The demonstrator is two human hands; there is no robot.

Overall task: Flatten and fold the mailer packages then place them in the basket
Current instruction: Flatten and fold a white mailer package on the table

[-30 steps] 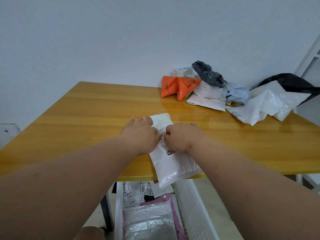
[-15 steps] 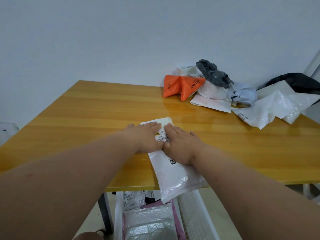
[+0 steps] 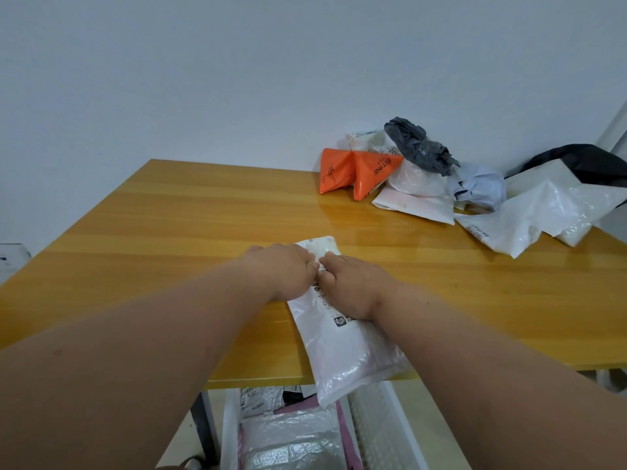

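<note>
A white mailer (image 3: 342,344) lies lengthwise on the yellow wooden table (image 3: 169,232), its near end hanging over the front edge. My left hand (image 3: 281,269) and my right hand (image 3: 353,286) both press down on its far half, side by side, fingertips meeting over the printed label. Under the table's front edge stands a white basket (image 3: 383,422) holding flattened mailers (image 3: 291,442), one clear and bubbly on a pink one.
A pile of crumpled mailers sits at the table's back right: an orange one (image 3: 359,171), a dark grey one (image 3: 417,144), several white ones (image 3: 529,225) and a black one (image 3: 583,161). A white wall rises behind the table.
Both hands stayed on the white mailer, shifting slightly along it while pressing. The fingers that lay stretched over the label half a second ago are now drawn in closer together.
</note>
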